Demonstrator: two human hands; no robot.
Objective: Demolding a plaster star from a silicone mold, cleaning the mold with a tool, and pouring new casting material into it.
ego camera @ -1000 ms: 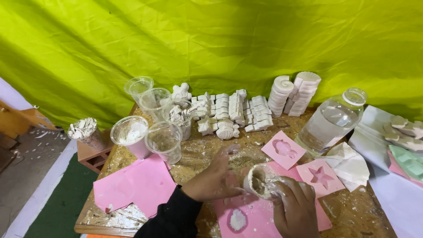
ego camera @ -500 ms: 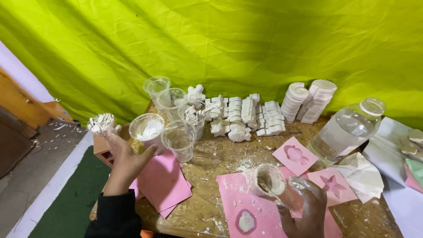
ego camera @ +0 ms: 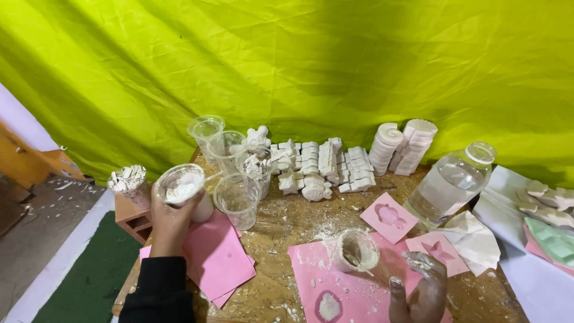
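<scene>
Two hands: left hand (ego camera: 170,218) gripping powder cup (ego camera: 182,188); right hand (ego camera: 418,293) loosely open nr mixing cup (ego camera: 357,251)

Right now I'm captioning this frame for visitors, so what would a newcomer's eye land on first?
First the bright yellow-green cloth filling the whole background. Then the rows of white plaster casts stacked along the table's far edge. Nearer, the left hand grips a plastic cup of white powder at the left, while the plaster-smeared right hand rests by pink moulds.
</scene>
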